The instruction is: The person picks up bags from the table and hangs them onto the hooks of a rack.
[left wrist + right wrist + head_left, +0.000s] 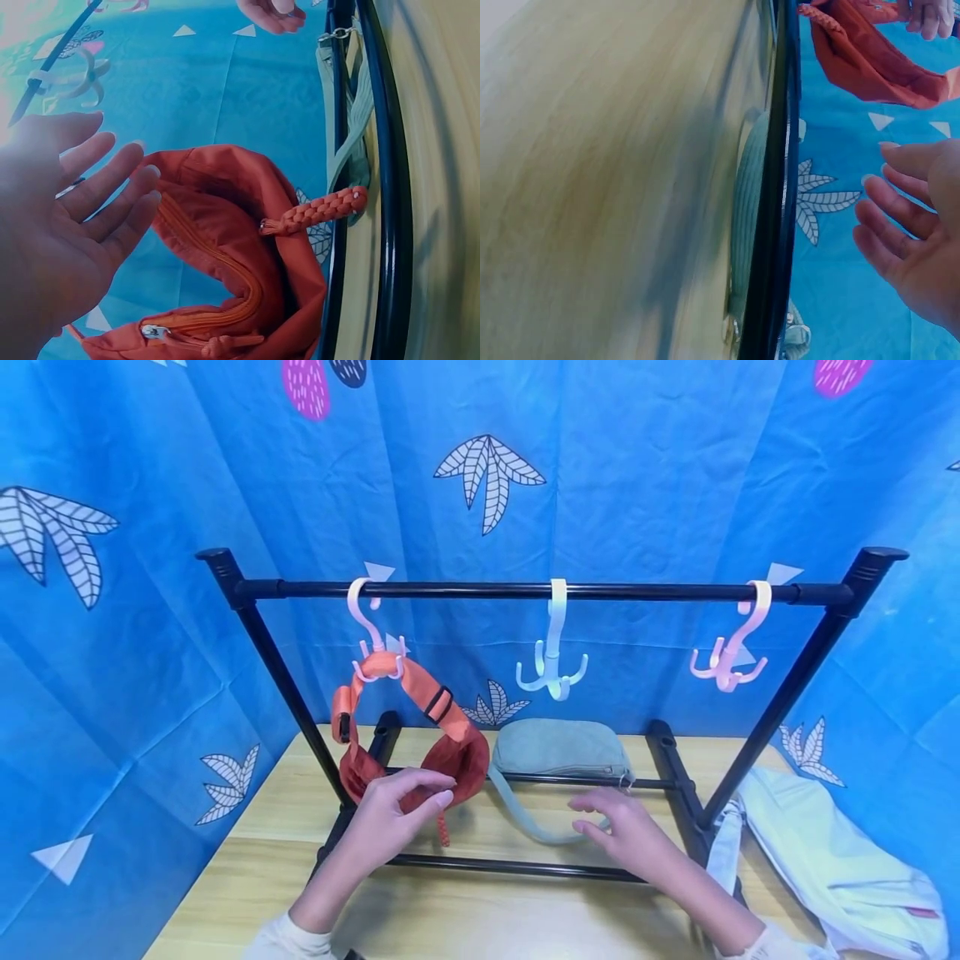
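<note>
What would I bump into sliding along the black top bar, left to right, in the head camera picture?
A pink hook with the red bag hanging from it → a bare pale blue hook → a second pink hook, also bare.

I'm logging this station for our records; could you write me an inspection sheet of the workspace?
Surface: light wood-look table, with a black rack standing on it.
Job's things: red bag hangs by its orange strap from the left pink hook; green bag lies at the rack's base; pale bag lies right of the rack.
Clutter: nothing seen.
Grips: left grip is by the red bag, holding nothing; right grip is in front of the green bag, holding nothing.
Cables: nothing seen.
Surroundings: blue curtain with printed leaves, behind and on both sides.
</note>
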`<act>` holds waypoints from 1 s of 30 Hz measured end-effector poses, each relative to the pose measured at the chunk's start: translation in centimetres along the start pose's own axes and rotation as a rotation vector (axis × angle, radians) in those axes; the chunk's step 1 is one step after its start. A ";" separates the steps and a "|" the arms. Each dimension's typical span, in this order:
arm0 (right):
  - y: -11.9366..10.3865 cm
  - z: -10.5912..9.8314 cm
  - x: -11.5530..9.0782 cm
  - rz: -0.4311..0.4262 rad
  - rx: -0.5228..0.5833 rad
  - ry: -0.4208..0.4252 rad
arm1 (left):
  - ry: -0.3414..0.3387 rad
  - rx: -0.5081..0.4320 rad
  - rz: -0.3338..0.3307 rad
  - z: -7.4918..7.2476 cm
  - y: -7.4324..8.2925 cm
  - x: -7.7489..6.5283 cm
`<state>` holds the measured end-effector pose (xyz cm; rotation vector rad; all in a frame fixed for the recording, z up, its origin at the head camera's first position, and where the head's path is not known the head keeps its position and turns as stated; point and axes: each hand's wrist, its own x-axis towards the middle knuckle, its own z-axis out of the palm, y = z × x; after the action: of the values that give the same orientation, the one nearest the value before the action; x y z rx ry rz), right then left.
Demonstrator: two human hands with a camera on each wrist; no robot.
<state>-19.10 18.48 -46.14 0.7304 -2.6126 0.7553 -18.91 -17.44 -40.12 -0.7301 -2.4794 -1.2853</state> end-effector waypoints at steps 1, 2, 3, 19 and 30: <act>0.1 0.1 -0.1 -0.014 -0.011 -0.006 | -0.001 -0.001 0.005 0.1 0.0 0.0; 0.2 0.1 -0.1 -0.029 -0.016 -0.010 | -0.003 -0.003 0.009 0.3 0.0 0.0; 0.2 0.2 -0.1 -0.042 -0.023 -0.013 | -0.006 -0.003 0.013 0.4 0.0 0.0; 1.1 0.5 -0.6 -0.119 -0.163 -0.019 | -0.052 0.063 0.039 2.4 0.0 0.6; 1.8 0.7 -0.8 -0.160 -0.210 -0.044 | -0.095 0.115 0.107 4.3 -0.5 1.3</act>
<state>-19.54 19.69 -47.73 0.8882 -2.5827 0.4153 -20.25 -13.75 -42.40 -0.9009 -2.5258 -1.0851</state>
